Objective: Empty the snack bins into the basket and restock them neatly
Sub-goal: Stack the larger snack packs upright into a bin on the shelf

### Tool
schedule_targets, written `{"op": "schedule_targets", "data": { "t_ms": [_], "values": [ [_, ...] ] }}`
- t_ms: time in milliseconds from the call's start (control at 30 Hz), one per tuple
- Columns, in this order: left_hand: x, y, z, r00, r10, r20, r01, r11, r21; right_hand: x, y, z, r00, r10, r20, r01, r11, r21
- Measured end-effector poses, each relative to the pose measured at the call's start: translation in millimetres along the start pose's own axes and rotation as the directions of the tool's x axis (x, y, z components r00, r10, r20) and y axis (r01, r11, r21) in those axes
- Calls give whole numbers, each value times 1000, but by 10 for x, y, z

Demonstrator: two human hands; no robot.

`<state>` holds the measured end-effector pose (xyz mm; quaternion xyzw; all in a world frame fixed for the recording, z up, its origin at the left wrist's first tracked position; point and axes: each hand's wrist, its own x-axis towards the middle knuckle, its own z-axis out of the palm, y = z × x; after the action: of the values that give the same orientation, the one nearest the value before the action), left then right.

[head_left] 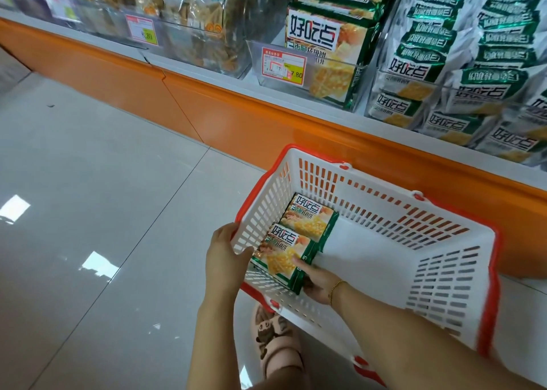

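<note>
A white basket [444, 250] with a red rim sits on the floor by the shelf. Two green-and-white cracker packs lie at its left end: a far pack [310, 218] and a near pack [281, 253]. My right hand [318, 283] is inside the basket, thumb on top of the near pack and fingers curled under its edge. My left hand [226, 256] grips the basket's left wall, thumb inside. On the shelf above, a clear bin [313, 72] holds more of the same packs [316, 34], standing upright.
To the right, another bin [461, 93] is piled with several small green-and-white packs. Left of the cracker bin stand clear bins of bagged snacks [201, 13] with price tags. An orange kickboard [225, 117] runs below the shelf. My slippered foot [275, 342] stands beside the basket on glossy tiles.
</note>
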<state>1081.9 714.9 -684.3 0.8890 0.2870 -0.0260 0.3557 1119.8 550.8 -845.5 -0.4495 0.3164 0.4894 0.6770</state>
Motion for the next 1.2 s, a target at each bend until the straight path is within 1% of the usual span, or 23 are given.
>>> {"op": "schedule_targets", "data": {
  "t_ms": [100, 133, 200, 333, 400, 500, 567, 633, 667, 700, 767, 800, 833, 867, 900, 967, 1000, 1067, 1133, 1200],
  "values": [
    [15, 10, -9, 1000, -18, 0, 18, 1000, -8, 0, -25, 2, 997, -29, -67, 15, 981, -196],
    [17, 11, -7, 1000, -20, -3, 19, 1000, -12, 25, -25, 5, 996, -54, -78, 34, 972, -234],
    [20, 12, 3, 1000, -19, -10, 19, 1000, -18, 57, -23, 41, 990, -120, -78, 97, 965, -243],
    [-14, 50, 61, 997, -61, -48, 58, 996, -68, 93, -41, 73, 963, -239, -126, 199, 943, -266],
    [-59, 71, 96, 992, -82, -91, 71, 990, -120, -32, -94, 90, 966, -216, -139, 171, 945, -280],
    [-144, 117, 149, 978, -167, -129, 125, 952, -280, -326, -238, 70, 973, -202, -115, 167, 951, -259],
    [-203, 146, 189, 964, -233, -124, 173, 912, -372, -591, -330, 35, 973, -215, -81, 191, 953, -235],
    [-256, 181, 232, 951, -291, -106, 209, 856, -473, -898, -435, -4, 964, -265, -27, 257, 951, -174],
    [-275, 191, 260, 943, -323, -79, 229, 803, -550, -1040, -487, -36, 958, -287, 6, 285, 950, -125],
    [-293, 223, 279, 933, -359, -28, 261, 729, -632, -1179, -536, -64, 951, -306, 36, 308, 948, -73],
    [-344, 302, 315, 905, -407, 121, 355, 567, -743, -1485, -631, -92, 927, -361, 100, 356, 932, 59],
    [-384, 372, 327, 891, -398, 221, 409, 490, -770, -1625, -679, -105, 911, -397, 115, 383, 915, 125],
    [-427, 435, 356, 877, -348, 331, 461, 415, -785, -1750, -717, -119, 897, -427, 119, 406, 899, 164],
    [-469, 509, 388, 865, -268, 425, 497, 336, -800, -1864, -752, -135, 882, -450, 140, 425, 887, 179],
    [-510, 566, 433, 854, -184, 487, 520, 250, -817, -1948, -783, -158, 869, -469, 157, 444, 880, 169],
    [-588, 696, 493, 855, -52, 516, 519, 101, -849, -2120, -837, -209, 847, -501, 177, 495, 865, 79],
    [-609, 752, 521, 858, -6, 513, 513, 61, -856, -2209, -864, -236, 839, -514, 179, 519, 854, 21],
    [-639, 873, 544, 862, 50, 504, 501, 60, -863, -2401, -903, -287, 821, -550, 152, 565, 820, -90],
    [-664, 974, 552, 869, 64, 491, 484, 97, -870, -2526, -921, -398, 786, -609, 108, 618, 767, -172],
    [-692, 1059, 561, 874, 87, 479, 461, 162, -872, -2586, -938, -517, 750, -660, 32, 651, 729, -212]
  ]
}}
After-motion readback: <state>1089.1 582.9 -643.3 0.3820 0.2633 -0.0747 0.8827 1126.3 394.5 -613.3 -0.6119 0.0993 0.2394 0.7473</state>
